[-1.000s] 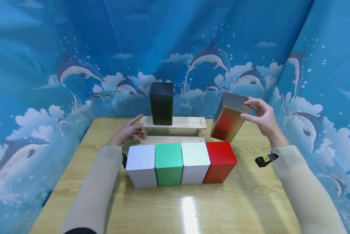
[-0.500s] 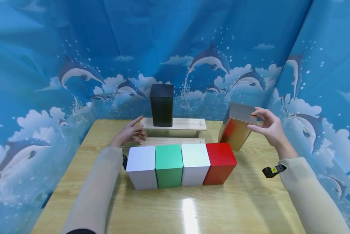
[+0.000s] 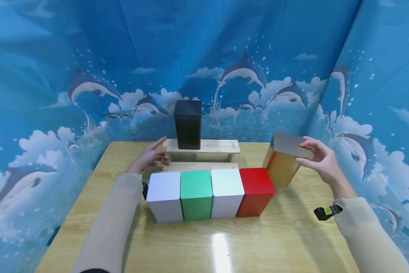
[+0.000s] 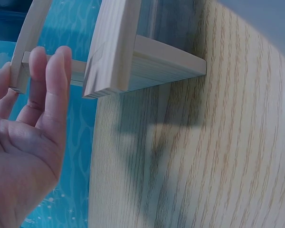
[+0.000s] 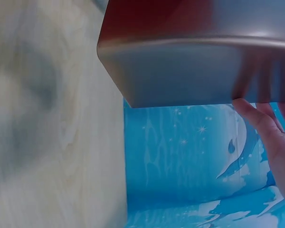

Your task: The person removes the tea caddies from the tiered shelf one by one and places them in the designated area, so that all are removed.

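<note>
At the right, my right hand (image 3: 322,161) pinches the top edge of a tall gold-brown box (image 3: 282,167), its fingertips on the side in the right wrist view. The box leans slightly; whether its base touches the table cannot be told. My left hand (image 3: 149,156) is at the left end of a two-tier wooden shelf (image 3: 219,146). In the left wrist view, one digit lies above the upper board's end and fingers (image 4: 56,99) reach under it. A tall black box (image 3: 188,127) stands upright on that upper board. The lower board (image 3: 201,165) is partly hidden.
In front of the shelf, several tall boxes stand side by side on the wooden table (image 3: 177,246): a white box (image 3: 164,197), a green box (image 3: 196,195), a second white box (image 3: 227,193) and a red box (image 3: 257,191). A blue dolphin-print curtain (image 3: 150,45) encloses the back and sides.
My right hand has carried the gold-brown box right, down and nearer to me, beside the red box, and it leans less. My left hand and the other boxes have hardly moved.
</note>
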Tool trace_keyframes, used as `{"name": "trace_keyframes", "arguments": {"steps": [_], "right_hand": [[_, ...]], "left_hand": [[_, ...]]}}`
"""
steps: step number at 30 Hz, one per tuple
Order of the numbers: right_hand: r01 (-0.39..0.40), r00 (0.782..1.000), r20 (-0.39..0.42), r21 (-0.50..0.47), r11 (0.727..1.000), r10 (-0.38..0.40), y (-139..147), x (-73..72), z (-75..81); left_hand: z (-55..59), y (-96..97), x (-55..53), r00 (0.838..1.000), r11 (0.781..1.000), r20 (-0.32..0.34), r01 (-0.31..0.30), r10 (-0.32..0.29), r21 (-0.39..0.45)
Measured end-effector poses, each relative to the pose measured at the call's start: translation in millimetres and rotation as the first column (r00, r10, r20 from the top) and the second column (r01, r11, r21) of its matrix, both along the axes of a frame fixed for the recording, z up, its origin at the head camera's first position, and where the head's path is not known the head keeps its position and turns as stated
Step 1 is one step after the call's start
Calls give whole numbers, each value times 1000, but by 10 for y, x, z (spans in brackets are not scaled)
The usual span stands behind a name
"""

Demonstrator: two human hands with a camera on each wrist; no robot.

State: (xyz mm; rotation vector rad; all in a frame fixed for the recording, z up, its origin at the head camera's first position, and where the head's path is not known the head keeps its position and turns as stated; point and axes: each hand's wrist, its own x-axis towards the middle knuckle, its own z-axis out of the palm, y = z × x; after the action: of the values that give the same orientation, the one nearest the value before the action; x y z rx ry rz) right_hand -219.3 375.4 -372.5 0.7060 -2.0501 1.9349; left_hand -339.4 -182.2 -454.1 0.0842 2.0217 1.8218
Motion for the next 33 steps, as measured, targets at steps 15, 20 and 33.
{"name": "trace_keyframes", "arguments": {"steps": [15,20,33], "right_hand": [[-53,998,48,90,995,49,119,222,-244],[-62,998,30,94,994,60,128,255,-289],[-92,995,40,41,995,90,131,404,-507]], "left_hand": [[-29,-23,-15,1000,1000,9,4,-4,-6],[-19,-3,-13,1000,1000,12,-3,3,-11],[13,19,2,999,1000,26,-25,26,-15]]}}
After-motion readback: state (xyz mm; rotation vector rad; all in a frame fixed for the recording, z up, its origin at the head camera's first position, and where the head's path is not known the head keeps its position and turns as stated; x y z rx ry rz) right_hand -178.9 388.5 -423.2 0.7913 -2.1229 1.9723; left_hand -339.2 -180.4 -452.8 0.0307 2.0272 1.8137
